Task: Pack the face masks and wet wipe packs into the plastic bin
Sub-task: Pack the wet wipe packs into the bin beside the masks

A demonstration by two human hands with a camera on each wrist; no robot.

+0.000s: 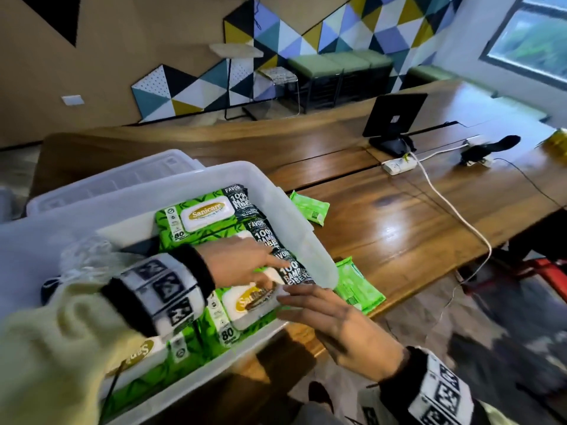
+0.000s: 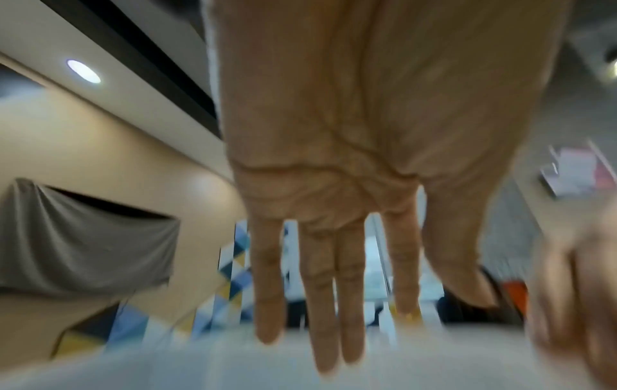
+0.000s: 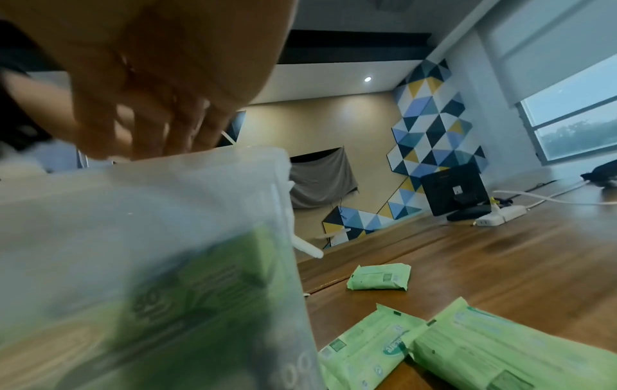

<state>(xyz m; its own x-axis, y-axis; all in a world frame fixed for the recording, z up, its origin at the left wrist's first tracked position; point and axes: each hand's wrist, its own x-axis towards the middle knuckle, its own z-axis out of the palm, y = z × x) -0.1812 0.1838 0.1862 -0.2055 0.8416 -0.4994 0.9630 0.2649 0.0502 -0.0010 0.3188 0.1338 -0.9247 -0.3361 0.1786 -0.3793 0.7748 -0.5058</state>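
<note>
A translucent plastic bin (image 1: 296, 219) stands on the wooden table and holds several green Sanicare wet wipe packs (image 1: 202, 216). My left hand (image 1: 270, 265) reaches into the bin with straight fingers lying on the nearest pack (image 1: 245, 305). My right hand (image 1: 288, 299) comes over the bin's near right rim, its fingers extended and touching that same pack. In the left wrist view the left hand (image 2: 333, 277) shows flat, spread fingers. The right wrist view shows the right hand (image 3: 160, 124) above the bin wall (image 3: 167, 211). A crinkled clear plastic bag (image 1: 89, 259) lies in the bin's left part.
Small light green wipe packs (image 1: 308, 207) (image 1: 357, 286) lie on the table right of the bin, seen also as packs (image 3: 380, 277) (image 3: 501, 351). The bin lid (image 1: 122, 179) lies behind. A tablet on a stand (image 1: 394, 118), power strip (image 1: 399, 165) and cables sit further right.
</note>
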